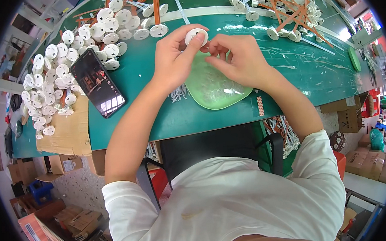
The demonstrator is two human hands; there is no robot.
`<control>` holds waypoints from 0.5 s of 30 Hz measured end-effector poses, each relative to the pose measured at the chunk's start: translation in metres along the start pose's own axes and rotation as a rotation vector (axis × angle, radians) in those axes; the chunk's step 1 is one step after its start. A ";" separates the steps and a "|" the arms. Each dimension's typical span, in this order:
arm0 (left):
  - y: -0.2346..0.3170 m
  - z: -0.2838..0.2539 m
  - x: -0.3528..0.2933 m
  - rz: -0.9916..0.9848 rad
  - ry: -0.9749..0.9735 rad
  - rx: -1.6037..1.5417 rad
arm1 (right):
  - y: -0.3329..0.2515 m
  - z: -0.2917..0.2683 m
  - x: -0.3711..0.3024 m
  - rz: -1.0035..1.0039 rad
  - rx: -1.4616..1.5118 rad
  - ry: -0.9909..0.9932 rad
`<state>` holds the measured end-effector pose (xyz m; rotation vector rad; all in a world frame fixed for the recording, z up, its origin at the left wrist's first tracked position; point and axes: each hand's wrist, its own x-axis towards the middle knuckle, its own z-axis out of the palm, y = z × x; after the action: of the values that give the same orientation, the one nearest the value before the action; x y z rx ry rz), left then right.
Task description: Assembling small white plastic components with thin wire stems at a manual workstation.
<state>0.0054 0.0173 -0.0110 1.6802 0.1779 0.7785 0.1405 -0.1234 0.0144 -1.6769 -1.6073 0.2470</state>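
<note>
The disc (192,34) in front of you is smooth, white and round, and a flat, pale strip (181,10) shows just beyond it. Your tabletop (166,124) is glossy green, scuffed with pale scratches on the right. The dish (219,108) under your hands is light green, with rounded corners and a shiny, uneven-looking inside. On the left, a pile (61,70) of similar white discs spreads partly over flat brown cardboard (76,127), beside a black, slab-shaped phone (97,84); at far right lies a heap (288,17) of discs and thin orange strips. Your left hand (174,57) is closed on the disc, thumb pressed on its face, fingers curled behind. Your right hand (242,58) is half curled near the disc, thumb and forefinger close together; whether they pinch anything you cannot tell. The disc sits above the dish's far edge, face tilted up toward you; the strip's long axis runs away from you, leaning slightly left.
</note>
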 end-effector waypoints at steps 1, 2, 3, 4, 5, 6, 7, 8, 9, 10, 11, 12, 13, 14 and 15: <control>0.000 -0.001 0.000 -0.008 -0.007 -0.011 | 0.003 0.004 -0.001 0.000 0.003 -0.001; 0.001 0.000 0.000 -0.016 -0.013 -0.024 | 0.006 0.008 -0.002 -0.119 -0.062 -0.007; 0.001 -0.001 0.000 -0.019 -0.012 -0.024 | 0.008 0.011 -0.002 -0.238 -0.126 -0.012; 0.000 -0.002 0.001 -0.036 0.004 -0.027 | 0.008 0.013 -0.004 -0.237 -0.124 -0.014; -0.001 -0.005 0.002 -0.053 0.022 -0.026 | 0.006 0.016 -0.005 -0.255 -0.157 -0.060; -0.002 -0.005 0.002 -0.054 0.025 -0.021 | 0.004 0.019 -0.006 -0.273 -0.189 -0.106; -0.003 -0.002 0.003 -0.040 0.049 -0.052 | 0.000 0.019 -0.008 -0.214 -0.170 -0.167; -0.003 -0.001 0.002 -0.024 0.079 -0.078 | -0.001 0.020 -0.008 -0.224 -0.161 -0.169; -0.004 0.000 0.002 -0.026 0.087 -0.067 | -0.002 0.021 -0.008 -0.189 -0.168 -0.226; -0.005 0.001 0.002 -0.005 0.073 -0.032 | -0.002 0.022 -0.008 -0.155 -0.175 -0.285; -0.006 0.002 0.002 0.015 0.055 0.000 | -0.002 0.021 -0.008 -0.161 -0.168 -0.286; -0.006 0.003 0.001 0.012 0.060 0.008 | -0.002 0.020 -0.009 -0.166 -0.162 -0.315; -0.006 0.003 0.001 0.032 0.036 0.080 | -0.002 0.019 -0.009 -0.171 -0.155 -0.344; -0.005 0.003 0.001 0.052 0.009 0.149 | -0.002 0.016 -0.009 -0.174 -0.150 -0.343; -0.004 0.003 0.001 0.056 -0.002 0.168 | -0.001 0.013 -0.008 -0.170 -0.124 -0.381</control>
<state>0.0092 0.0160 -0.0151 1.8510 0.1999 0.8228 0.1301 -0.1262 0.0035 -1.6425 -2.0734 0.4066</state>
